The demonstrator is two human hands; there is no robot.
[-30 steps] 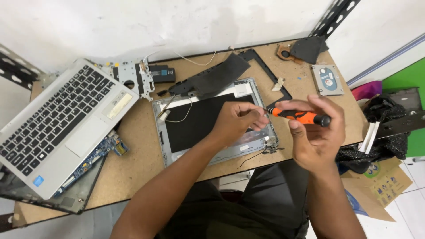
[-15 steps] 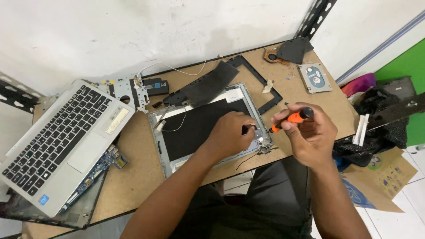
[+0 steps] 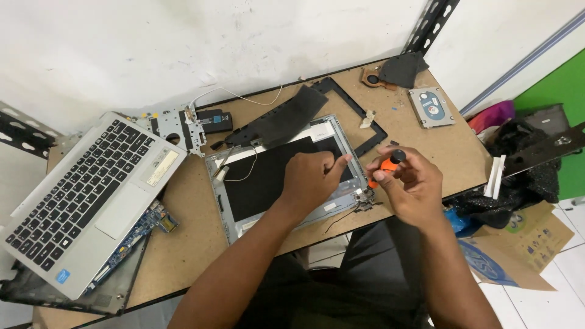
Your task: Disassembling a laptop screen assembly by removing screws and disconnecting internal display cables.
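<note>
1. My left hand (image 3: 314,176) lies palm-down on the dark panel of the laptop screen lid (image 3: 274,176) at the centre of the surface (image 3: 183,244), fingers together and flat, pinning it and gripping nothing.
2. My right hand (image 3: 411,186) is at 3 o'clock from the lid, fingers clamped on an orange-handled screwdriver (image 3: 385,169). The tool slants down toward the lid's right-hand corner by the hinge (image 3: 364,204); whether its tip is seated I cannot tell, my hand covers it.
3. Judging by the spread, stripping is well along. The black bezel frame (image 3: 359,116) lies loose at 12 o'clock with a dark cover strip (image 3: 286,116) across it, and a hard drive (image 3: 431,106) lies at 1 o'clock beside a fan part (image 3: 390,70).
4. At 9 o'clock the keyboard deck (image 3: 85,195) is lifted off, tilted over a blue circuit board (image 3: 143,228); a metal bracket (image 3: 180,125) lies at 11 o'clock.
5. The panel sits in its silver shell with a thin cable (image 3: 241,170) looped over its left part, so I judge the hinge fixing and panel removal remain.
</note>
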